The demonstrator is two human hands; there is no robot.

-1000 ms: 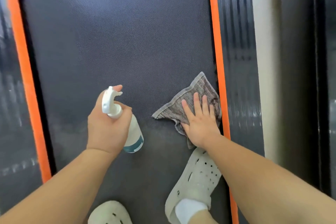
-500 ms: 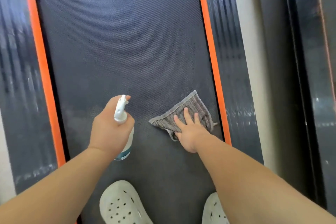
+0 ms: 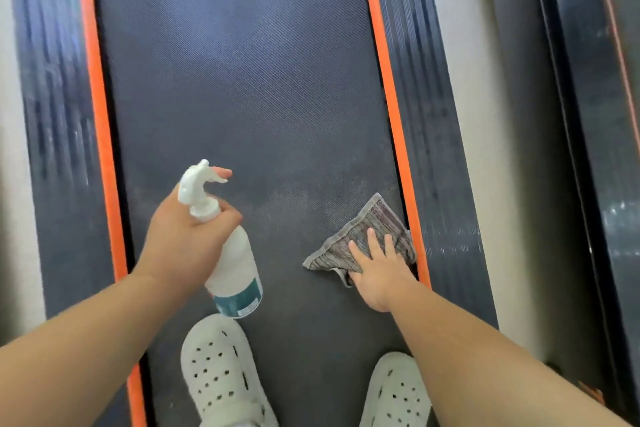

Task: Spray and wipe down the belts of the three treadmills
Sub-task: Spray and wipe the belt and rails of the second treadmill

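Belt (image 3: 242, 80) lies underfoot between orange strips (image 3: 391, 114) — the left grip (image 3: 183, 239) curls round the spray bottle (image 3: 239, 270), the right grip (image 3: 377, 277), spread flat, presses the cloth (image 3: 367, 215) at its right edge — best wiped in overlapping passes.

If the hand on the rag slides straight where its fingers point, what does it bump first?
Likely nothing: past the rag under the right hand, only bare treadmill belt shows ahead.
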